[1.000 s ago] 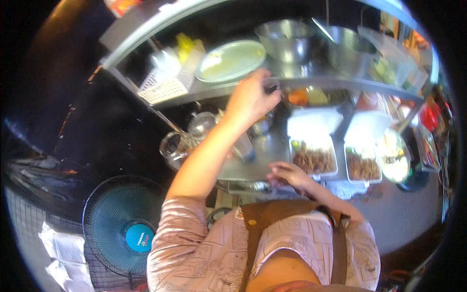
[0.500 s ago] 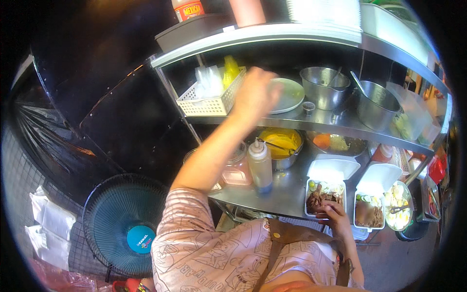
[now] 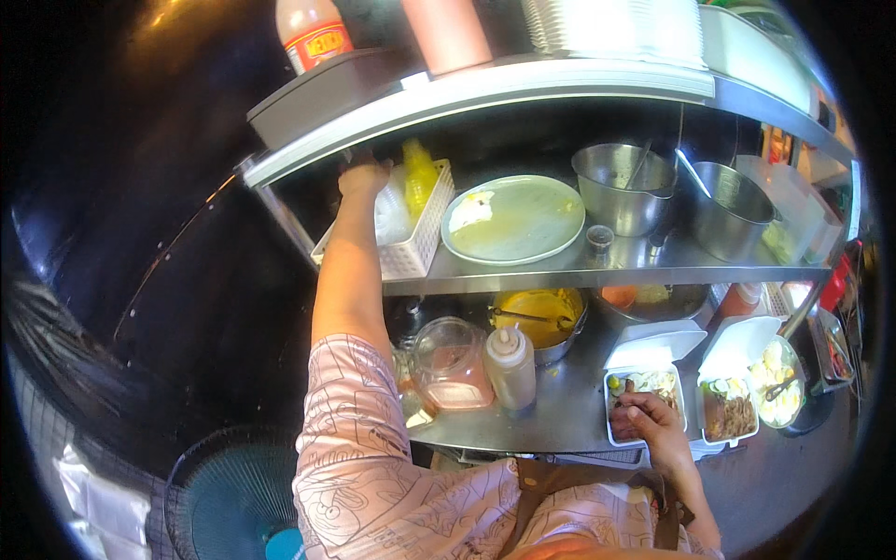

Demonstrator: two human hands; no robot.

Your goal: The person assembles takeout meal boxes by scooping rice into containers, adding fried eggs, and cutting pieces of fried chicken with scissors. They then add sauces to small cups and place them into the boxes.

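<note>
Steel shelving (image 3: 597, 275) everywhere at this food stall, so going left to right. Down in the lower left sat a teal fan (image 3: 229, 509), well below the counter. The left hand (image 3: 364, 175) was stretched up under the top shelf, right at the rim of a white plastic basket (image 3: 415, 247) on the middle shelf. Its fingers were tucked back into the shadow, so I honestly couldn't tell if they were curled around something or just loose. That basket held clear bags and a yellow bottle (image 3: 420, 173).

Just beside the basket lay a pale green plate (image 3: 513, 219) with some yellow smears on it, then two steel bowls (image 3: 623, 185) with utensils sticking out.

Lower down on the counter stood a clear lidded jar (image 3: 450, 364) with pinkish stuff inside, touching or nearly touching a squeeze bottle (image 3: 511, 367). Behind those was a pot of yellow sauce (image 3: 539, 313) with a spoon in it.

Further right, the right hand (image 3: 649, 422) was resting on an open white foam box (image 3: 644, 392) with food in it, fingers bent and close together over the food, though whether they were pinching anything I couldn't make out. Next to it sat a second foam box (image 3: 733, 406) with meat and halved eggs.
</note>
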